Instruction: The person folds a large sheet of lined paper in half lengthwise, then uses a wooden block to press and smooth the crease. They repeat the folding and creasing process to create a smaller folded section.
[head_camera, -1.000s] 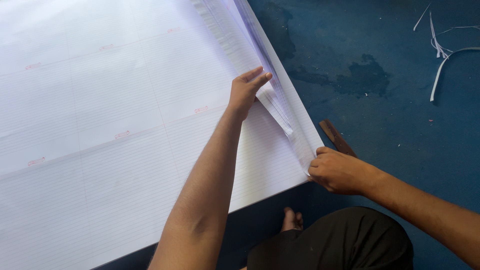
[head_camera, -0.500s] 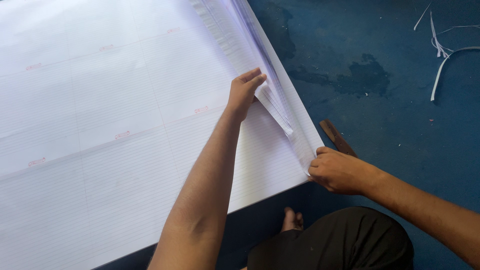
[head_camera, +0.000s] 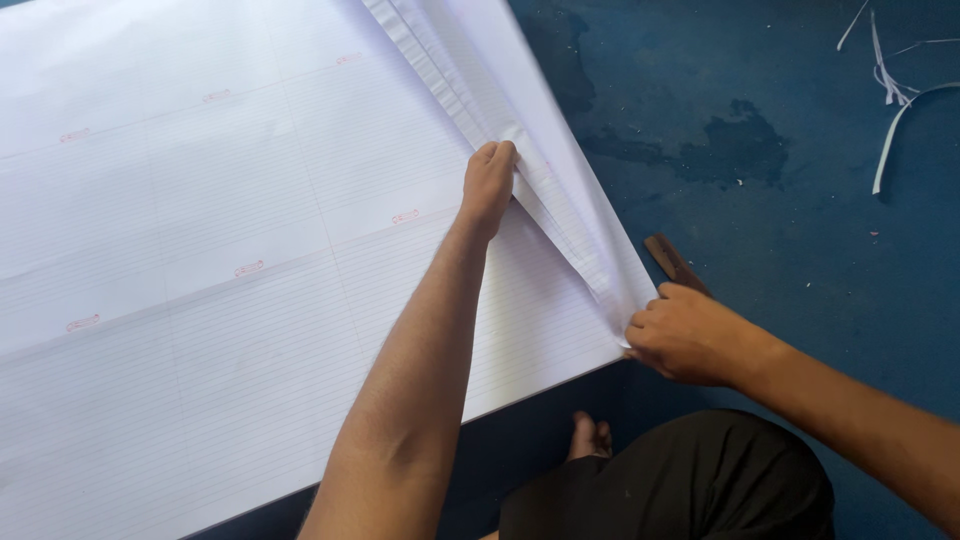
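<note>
1. Nearest to me are my own knee in dark trousers (head_camera: 690, 480) and my bare foot (head_camera: 590, 437), tucked just under the near edge of the big sheets.
2. My right hand (head_camera: 690, 335) sits at the near right corner of the stack of ruled paper sheets (head_camera: 250, 300). Its fingers are curled together and pinched on the corner of the lifted edges, right where they fan out from the pile.
3. Just behind that hand, a dark brown wooden stick (head_camera: 672, 262) lies on the blue floor (head_camera: 800, 250), partly hidden by my knuckles.
4. My left hand (head_camera: 490, 185) reaches further up the same right edge. Its fingers are closed together and pushed into the fold, thumb side on the flat sheet, gripping the raised layers of paper.
5. Between my two hands the lifted edges (head_camera: 570, 230) stand up in a narrow ridge, and that ridge runs on toward the far top of the stack.
6. As I judge it, the edges are separated only along this right side; the rest of the sheet lies flat and untouched, so most of the work looks yet to come.
7. Farthest off, on the floor at the upper right, lie thin white paper trimmings (head_camera: 890, 100).
</note>
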